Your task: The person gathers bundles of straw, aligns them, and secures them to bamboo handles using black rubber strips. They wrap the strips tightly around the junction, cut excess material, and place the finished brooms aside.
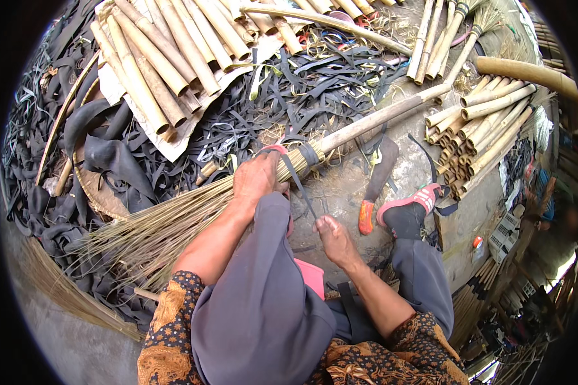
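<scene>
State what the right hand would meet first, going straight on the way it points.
Past the dark strip it holds, the right hand would likely meet the bristle bundle first; depth is unclear.

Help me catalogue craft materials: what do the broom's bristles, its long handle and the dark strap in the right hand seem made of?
Broom bristles: dry plant fibre, matte straw-yellow, by their fine, loose strands.
Broom handle: probably bamboo, smooth and tan, a round pole; wood is possible.
Dark strap: perhaps rubber, dull, flat and narrow; fabric isn't excluded.
</scene>
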A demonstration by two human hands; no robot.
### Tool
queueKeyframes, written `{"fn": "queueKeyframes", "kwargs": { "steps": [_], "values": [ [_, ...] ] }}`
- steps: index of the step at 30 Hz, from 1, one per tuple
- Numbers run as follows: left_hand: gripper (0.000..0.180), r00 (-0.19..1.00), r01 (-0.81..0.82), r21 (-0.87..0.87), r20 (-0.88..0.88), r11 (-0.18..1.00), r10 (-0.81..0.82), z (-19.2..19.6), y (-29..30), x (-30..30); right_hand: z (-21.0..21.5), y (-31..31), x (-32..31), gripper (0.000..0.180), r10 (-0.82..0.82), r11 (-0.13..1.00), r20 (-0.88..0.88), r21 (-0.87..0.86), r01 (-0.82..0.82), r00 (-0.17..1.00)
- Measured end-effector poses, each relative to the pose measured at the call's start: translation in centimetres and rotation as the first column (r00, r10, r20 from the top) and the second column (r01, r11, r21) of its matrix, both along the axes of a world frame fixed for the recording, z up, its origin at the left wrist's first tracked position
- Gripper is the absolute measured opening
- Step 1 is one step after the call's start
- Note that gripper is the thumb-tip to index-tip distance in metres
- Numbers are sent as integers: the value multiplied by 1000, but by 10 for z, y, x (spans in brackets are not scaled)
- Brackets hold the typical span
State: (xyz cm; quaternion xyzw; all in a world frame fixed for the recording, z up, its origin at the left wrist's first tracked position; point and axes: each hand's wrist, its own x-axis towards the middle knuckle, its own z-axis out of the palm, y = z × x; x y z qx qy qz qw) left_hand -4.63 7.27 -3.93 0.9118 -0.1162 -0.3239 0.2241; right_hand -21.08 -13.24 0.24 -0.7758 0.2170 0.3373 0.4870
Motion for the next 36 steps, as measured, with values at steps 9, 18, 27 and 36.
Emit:
{"fn": "queueKeyframes", "kwargs": {
  "steps": [9, 18, 27, 36],
  "values": [
    [69, 930, 1, -449, -327, 894, -166, 53, 11, 20, -65, -15, 29, 20, 235, 942, 104, -269, -200, 966],
    [56, 640, -121, -595, -659, 794, -396, 50, 7, 42, -51, -15, 131, 19, 353, 925, 623, -118, -362, 699],
    [70, 978, 50, -132, -192, 990, -75, 28, -13, 19, 24, -14, 152, 36, 201, 974, -127, -79, -211, 971],
    [71, 999, 10, 2, -31, 1000, -10, 16, -26, -5, 0, 35, 194, 36, 155, 960, -12, -234, -154, 988]
  ]
}}
